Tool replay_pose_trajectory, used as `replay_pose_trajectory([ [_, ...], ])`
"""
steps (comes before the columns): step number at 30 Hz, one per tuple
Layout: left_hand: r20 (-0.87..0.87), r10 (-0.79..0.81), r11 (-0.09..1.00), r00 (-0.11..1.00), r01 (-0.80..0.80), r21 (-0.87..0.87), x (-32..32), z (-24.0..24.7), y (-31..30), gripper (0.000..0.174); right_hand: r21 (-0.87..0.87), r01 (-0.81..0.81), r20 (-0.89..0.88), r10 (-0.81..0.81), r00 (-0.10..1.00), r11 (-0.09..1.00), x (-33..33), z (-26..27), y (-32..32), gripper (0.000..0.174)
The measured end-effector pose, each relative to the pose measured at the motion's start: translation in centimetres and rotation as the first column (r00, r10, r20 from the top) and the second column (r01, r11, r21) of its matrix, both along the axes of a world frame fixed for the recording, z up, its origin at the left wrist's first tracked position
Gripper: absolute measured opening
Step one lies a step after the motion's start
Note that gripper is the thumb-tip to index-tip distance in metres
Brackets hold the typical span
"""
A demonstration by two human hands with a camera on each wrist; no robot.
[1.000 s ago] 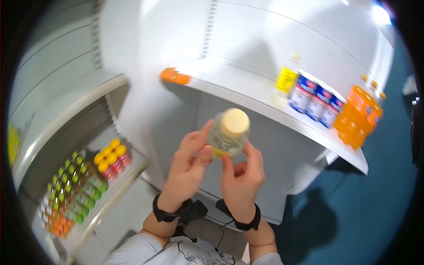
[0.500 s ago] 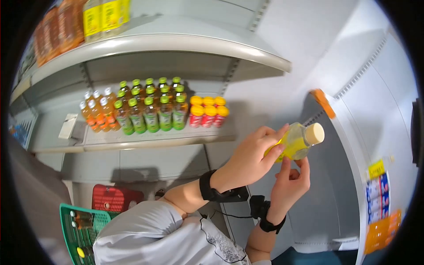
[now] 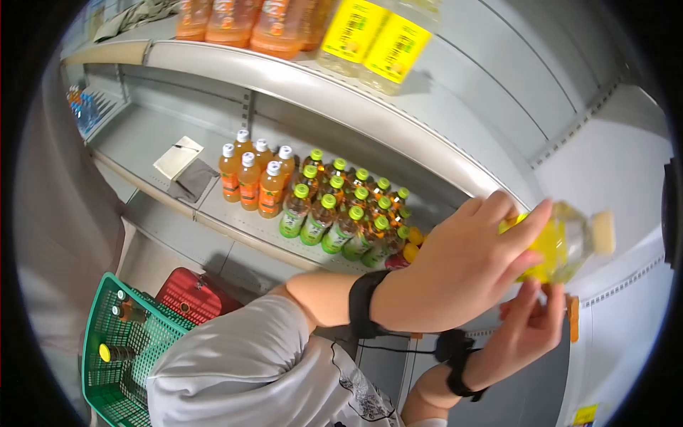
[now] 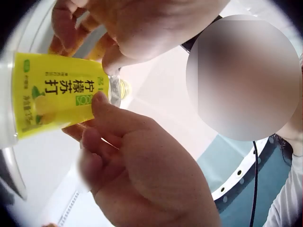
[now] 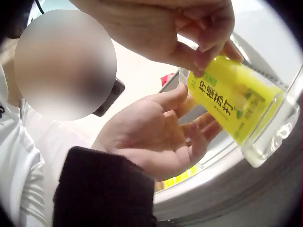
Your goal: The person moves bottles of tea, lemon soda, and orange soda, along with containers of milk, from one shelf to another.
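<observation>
Both hands hold a clear bottle of lemon soda (image 3: 569, 242) with a yellow label and a cream cap, tipped on its side in the head view. My left hand (image 3: 459, 263) reaches across its far side, thumb by the neck in the right wrist view. There, longer fingers of the left hand (image 5: 147, 130) lie behind the yellow label (image 5: 232, 99). The right hand (image 3: 523, 334) pinches it from the near side. In the left wrist view, the right hand (image 4: 151, 165) has its thumb on the label near the shoulder.
Shelves carry orange-drink bottles (image 3: 249, 181), green-capped bottles (image 3: 331, 220) and, above, yellow-labelled bottles (image 3: 377, 43). A notepad (image 3: 178, 158) lies on the lower shelf. At lower left are a green basket (image 3: 107, 313) with bottles inside and a red basket (image 3: 192, 295).
The head view has swung left, from the white shelf to the drinks shelves. Both hands still hold the bottle, whose cap faced the camera earlier and now points right.
</observation>
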State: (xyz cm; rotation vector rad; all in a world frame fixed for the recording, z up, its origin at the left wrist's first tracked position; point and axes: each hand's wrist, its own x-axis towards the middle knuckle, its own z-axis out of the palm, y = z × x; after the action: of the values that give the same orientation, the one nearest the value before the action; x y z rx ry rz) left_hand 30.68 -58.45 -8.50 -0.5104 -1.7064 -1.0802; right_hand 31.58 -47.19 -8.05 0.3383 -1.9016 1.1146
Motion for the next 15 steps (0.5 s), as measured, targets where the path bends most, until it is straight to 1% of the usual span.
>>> replay_pose_trajectory([
  [1,0.001,0.021,1.000,1.000,-0.021,0.000,-0.2,0.9,-1.0,0.045,0.039,-0.022,0.012,0.022,1.000,0.999,-0.5,1.2,-0.7,0.021],
  [2,-0.047,0.126,0.992,0.991,-0.127,-0.014,-0.7,1.8,-1.9,0.041,0.035,-0.041,0.014,0.041,0.999,0.999,-1.1,2.5,-1.4,0.021],
  [3,-0.098,0.226,0.973,0.969,-0.230,-0.028,-1.3,2.7,-2.7,0.039,0.060,-0.214,0.073,0.210,0.975,0.975,-2.0,3.8,-1.9,0.021],
  [4,-0.186,0.329,0.942,0.926,-0.335,0.000,-1.9,3.4,-3.6,0.029,0.073,-0.380,0.131,0.369,0.920,0.922,-3.1,4.9,-2.5,0.021],
  [5,-0.190,0.338,0.938,0.922,-0.346,-0.009,-2.3,4.1,-4.6,0.029,0.063,-0.392,0.127,0.382,0.915,0.918,-4.2,5.7,-3.3,0.021],
  [7,-0.278,0.485,0.846,0.829,-0.525,-0.090,-2.9,5.3,-6.4,0.020,0.111,-0.465,0.190,0.440,0.877,0.878,-6.2,7.4,-4.7,0.022],
  [8,-0.220,0.375,0.914,0.901,-0.399,-0.077,-3.4,5.9,-7.3,0.017,0.120,-0.474,0.189,0.449,0.873,0.872,-7.1,8.0,-5.1,0.022],
  [9,-0.225,0.390,0.909,0.893,-0.412,-0.059,-4.2,6.1,-7.9,0.017,0.142,-0.476,0.191,0.448,0.873,0.868,-8.0,8.5,-5.7,0.022],
  [11,-0.146,0.360,0.929,0.921,-0.369,-0.034,-6.0,6.2,-8.9,0.022,0.189,-0.491,0.182,0.461,0.869,0.851,-9.2,9.4,-6.9,0.022],
  [12,-0.157,0.376,0.923,0.913,-0.384,-0.019,-6.4,6.3,-9.4,0.022,0.204,-0.503,0.211,0.464,0.860,0.840,-9.8,9.6,-7.4,0.023],
  [14,-0.104,0.374,0.922,0.922,-0.381,-0.062,-7.1,6.6,-10.1,0.023,0.228,-0.508,0.236,0.458,0.857,0.831,-11.3,9.6,-8.2,0.024],
  [15,-0.116,0.376,0.921,0.919,-0.384,-0.062,-7.5,6.6,-10.4,0.023,0.218,-0.519,0.246,0.468,0.849,0.826,-11.9,9.5,-8.5,0.024],
])
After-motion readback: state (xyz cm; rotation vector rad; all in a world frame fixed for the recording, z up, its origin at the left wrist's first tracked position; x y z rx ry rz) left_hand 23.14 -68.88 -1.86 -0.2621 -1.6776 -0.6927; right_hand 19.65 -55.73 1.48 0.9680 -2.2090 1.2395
